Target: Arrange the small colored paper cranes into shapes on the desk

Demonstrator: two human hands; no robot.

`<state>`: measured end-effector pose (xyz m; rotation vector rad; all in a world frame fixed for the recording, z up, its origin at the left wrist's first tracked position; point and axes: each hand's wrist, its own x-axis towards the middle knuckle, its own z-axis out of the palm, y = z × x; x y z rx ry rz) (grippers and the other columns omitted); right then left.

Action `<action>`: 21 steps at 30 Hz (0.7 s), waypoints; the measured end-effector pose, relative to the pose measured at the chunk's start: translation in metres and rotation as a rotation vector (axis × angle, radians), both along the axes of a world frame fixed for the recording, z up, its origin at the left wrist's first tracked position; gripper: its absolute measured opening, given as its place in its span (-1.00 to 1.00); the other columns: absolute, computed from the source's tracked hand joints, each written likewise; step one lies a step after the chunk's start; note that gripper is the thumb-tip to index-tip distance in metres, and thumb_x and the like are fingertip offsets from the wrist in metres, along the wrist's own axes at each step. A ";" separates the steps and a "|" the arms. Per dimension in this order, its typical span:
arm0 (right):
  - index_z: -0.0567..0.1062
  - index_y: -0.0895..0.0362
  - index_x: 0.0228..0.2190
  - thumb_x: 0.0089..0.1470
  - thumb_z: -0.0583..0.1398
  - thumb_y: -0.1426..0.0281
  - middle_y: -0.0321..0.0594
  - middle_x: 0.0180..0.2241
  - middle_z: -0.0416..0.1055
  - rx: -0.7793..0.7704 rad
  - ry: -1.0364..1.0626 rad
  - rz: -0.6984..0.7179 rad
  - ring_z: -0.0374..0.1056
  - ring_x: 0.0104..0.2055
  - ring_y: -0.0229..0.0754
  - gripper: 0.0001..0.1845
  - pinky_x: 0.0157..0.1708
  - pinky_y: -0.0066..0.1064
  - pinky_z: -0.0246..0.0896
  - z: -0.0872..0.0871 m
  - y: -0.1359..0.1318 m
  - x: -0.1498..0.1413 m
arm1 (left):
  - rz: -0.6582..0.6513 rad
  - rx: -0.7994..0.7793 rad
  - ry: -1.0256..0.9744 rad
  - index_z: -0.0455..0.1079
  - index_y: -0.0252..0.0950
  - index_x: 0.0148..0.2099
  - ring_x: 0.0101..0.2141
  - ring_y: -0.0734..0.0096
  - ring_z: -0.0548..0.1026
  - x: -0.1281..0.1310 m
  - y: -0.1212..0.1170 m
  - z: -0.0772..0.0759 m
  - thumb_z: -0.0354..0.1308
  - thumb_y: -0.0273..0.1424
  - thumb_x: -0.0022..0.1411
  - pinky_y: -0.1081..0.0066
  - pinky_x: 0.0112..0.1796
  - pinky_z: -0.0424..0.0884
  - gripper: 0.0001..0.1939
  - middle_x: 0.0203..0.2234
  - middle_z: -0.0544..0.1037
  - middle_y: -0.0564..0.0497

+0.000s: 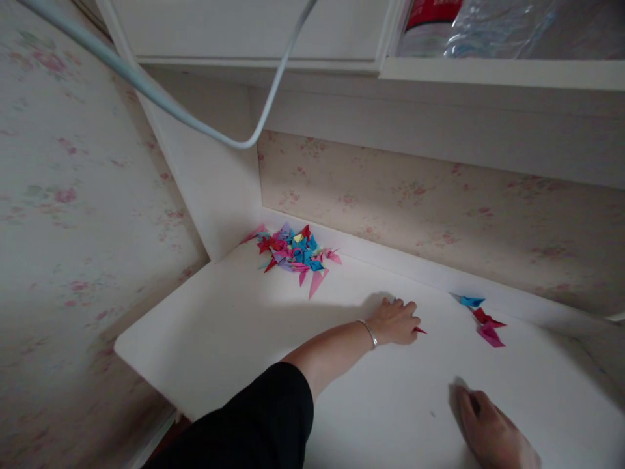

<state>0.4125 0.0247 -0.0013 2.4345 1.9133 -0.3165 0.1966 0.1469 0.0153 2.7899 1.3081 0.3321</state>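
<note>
My left hand [396, 321], with a silver bracelet at the wrist, rests on the white desk with its fingers curled over folded paper. A red paper crane [420, 330] pokes out beside its fingers, and a small bit of blue shows at the far side of the hand; the rest is hidden under it. Closer to me on the right, my right hand [493, 426] is curled into a loose fist, with nothing visible in it. Beyond it lie a blue paper crane [472, 301], a red paper crane [487, 318] and a magenta paper crane [490, 335], close together.
A pile of colourful paper cranes [295, 251] sits in the desk's far left corner. Above the white desk [195, 345] hangs a white cabinet [258, 32], its open shelf holding a red-labelled container [432, 26] and clear plastic. A pale cable [215, 133] loops down in front.
</note>
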 end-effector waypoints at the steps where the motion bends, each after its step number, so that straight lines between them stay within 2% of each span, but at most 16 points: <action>1: 0.49 0.01 -0.34 0.15 -0.15 -0.05 -0.02 -0.26 0.55 0.003 -0.001 0.000 0.49 -0.29 0.13 -0.43 -0.42 -0.22 0.29 -0.001 0.000 0.001 | 0.002 0.001 0.003 0.47 -0.17 -0.09 -0.05 0.13 0.36 -0.005 -0.004 0.004 -0.11 -0.21 0.29 0.14 -0.20 0.36 -0.64 -0.02 0.37 -0.08; 5: 0.49 0.01 -0.30 0.14 -0.15 -0.06 0.00 -0.25 0.54 0.007 0.001 -0.014 0.48 -0.28 0.14 -0.42 -0.39 -0.19 0.28 -0.005 0.000 0.002 | 0.021 0.012 0.007 0.47 -0.17 -0.11 -0.07 0.18 0.37 -0.032 -0.012 0.024 -0.03 -0.21 0.27 0.21 -0.19 0.35 -0.70 -0.01 0.38 -0.05; 8: 0.48 0.01 -0.30 0.13 -0.16 -0.07 -0.01 -0.21 0.53 0.018 0.005 -0.005 0.48 -0.25 0.15 -0.42 -0.38 -0.17 0.28 -0.006 -0.001 0.003 | 0.074 0.036 0.001 0.46 -0.15 -0.10 -0.05 0.21 0.35 -0.064 -0.007 0.041 0.00 -0.21 0.28 0.27 -0.15 0.31 -0.72 0.02 0.36 -0.03; 12: 0.44 -0.10 -0.41 0.14 -0.18 -0.06 -0.08 -0.23 0.54 0.036 0.020 -0.003 0.49 -0.23 0.11 -0.48 -0.37 -0.20 0.29 -0.007 -0.001 0.003 | 0.237 0.068 -0.002 0.45 -0.17 -0.10 -0.07 0.27 0.34 -0.127 0.014 0.067 0.02 -0.22 0.29 0.30 -0.08 0.26 -0.74 0.04 0.35 0.02; 14: 0.45 -0.11 -0.40 0.14 -0.18 -0.06 -0.09 -0.24 0.54 0.040 0.028 -0.004 0.49 -0.22 0.10 -0.48 -0.35 -0.20 0.30 -0.007 0.000 0.003 | 0.347 0.079 -0.003 0.45 -0.23 -0.08 -0.06 0.24 0.32 -0.165 0.028 0.080 -0.02 -0.18 0.31 0.28 -0.05 0.23 -0.68 0.03 0.36 0.00; 17: 0.48 -0.01 -0.30 0.15 -0.17 -0.04 -0.05 -0.21 0.54 0.033 0.029 -0.002 0.48 -0.20 0.13 -0.43 -0.32 -0.16 0.30 -0.005 0.000 0.002 | 0.533 0.107 -0.021 0.37 -0.36 0.03 0.02 0.09 0.23 -0.219 0.046 0.097 -0.12 -0.17 0.36 0.15 0.06 0.11 -0.57 0.09 0.32 -0.04; 19: 0.48 0.00 -0.28 0.16 -0.18 -0.03 -0.04 -0.19 0.53 0.023 0.025 -0.010 0.47 -0.19 0.14 -0.43 -0.31 -0.16 0.30 -0.004 0.000 0.001 | 0.638 0.123 -0.031 0.30 -0.33 0.12 0.10 -0.08 0.14 -0.249 0.052 0.103 -0.05 -0.10 0.30 -0.01 0.06 0.08 -0.50 0.15 0.26 -0.15; 21: 0.48 0.00 -0.26 0.16 -0.16 -0.02 -0.05 -0.19 0.53 0.016 0.032 -0.013 0.47 -0.19 0.14 -0.44 -0.32 -0.17 0.29 -0.004 0.001 0.002 | 0.760 0.155 -0.033 0.27 -0.27 0.14 0.16 -0.18 0.05 -0.267 0.052 0.103 0.01 -0.06 0.25 -0.16 0.07 0.00 -0.47 0.20 0.22 -0.18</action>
